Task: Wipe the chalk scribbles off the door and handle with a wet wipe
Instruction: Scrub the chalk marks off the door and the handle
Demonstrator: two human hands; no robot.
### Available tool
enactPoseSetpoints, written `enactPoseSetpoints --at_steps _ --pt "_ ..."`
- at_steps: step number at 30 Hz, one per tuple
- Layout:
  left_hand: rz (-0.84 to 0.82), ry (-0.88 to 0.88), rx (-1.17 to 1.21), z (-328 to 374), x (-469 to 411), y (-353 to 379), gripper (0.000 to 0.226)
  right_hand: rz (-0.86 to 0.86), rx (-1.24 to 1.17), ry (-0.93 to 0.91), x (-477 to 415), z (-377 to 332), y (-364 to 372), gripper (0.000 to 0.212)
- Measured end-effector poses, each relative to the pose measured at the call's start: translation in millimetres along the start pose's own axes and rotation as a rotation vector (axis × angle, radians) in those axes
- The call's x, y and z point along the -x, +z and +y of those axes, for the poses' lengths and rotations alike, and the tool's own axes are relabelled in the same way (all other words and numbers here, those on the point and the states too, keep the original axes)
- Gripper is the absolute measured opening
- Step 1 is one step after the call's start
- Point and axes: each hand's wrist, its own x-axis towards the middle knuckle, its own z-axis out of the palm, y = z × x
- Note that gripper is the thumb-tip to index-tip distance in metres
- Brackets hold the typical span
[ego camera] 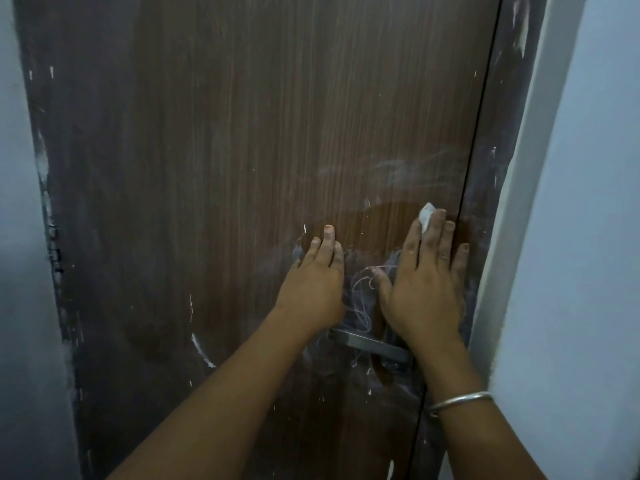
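Observation:
A brown wood-grain door (242, 168) fills the view. White chalk scribbles (362, 299) run between my hands, and faint smears (398, 171) lie above them. My right hand (424, 282) lies flat on the door near its right edge, pressing a white wet wipe (426, 214) under the fingertips. A darker wet patch shows left of the wipe. My left hand (317, 278) rests flat on the door, fingers together, holding nothing. The grey metal handle (370, 342) sits just below both hands, partly hidden by my wrists.
The dark door frame (498, 168) runs along the right, with a pale wall (588, 237) beyond it. Another pale wall (20, 271) borders the left. White paint flecks and a curved chalk mark (202, 351) dot the lower door. A silver bangle (460, 401) circles my right wrist.

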Motion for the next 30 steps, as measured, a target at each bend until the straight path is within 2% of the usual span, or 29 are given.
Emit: enactPoseSetpoints --at_steps 2,5,12,19,24,28,30 --pt "0.001 0.000 0.005 -0.8 -0.1 0.7 0.086 0.028 0.019 0.028 0.3 8.2 -1.6 0.090" --pt "0.008 -0.001 0.003 -2.3 0.4 1.2 0.086 0.100 -0.084 0.213 -0.2 13.2 -6.6 0.094" --pt "0.004 0.013 -0.020 -5.3 3.6 3.6 0.084 0.074 -0.158 0.301 3.5 3.6 -9.4 0.097" --pt "-0.021 0.038 0.016 -4.3 8.7 4.3 0.094 0.024 -0.215 0.334 18.8 -2.8 -7.6 0.100" --pt "-0.015 0.037 0.056 -3.2 7.8 8.6 0.098 0.011 -0.187 0.194 25.4 4.1 -0.8 0.100" --pt "-0.008 0.047 0.076 -5.8 6.8 9.8 0.099 0.029 -0.217 0.294 29.4 3.3 1.4 0.099" --pt "-0.014 0.061 0.085 -7.5 8.1 8.8 0.098 0.002 -0.208 0.227 30.7 -5.0 2.4 0.100"
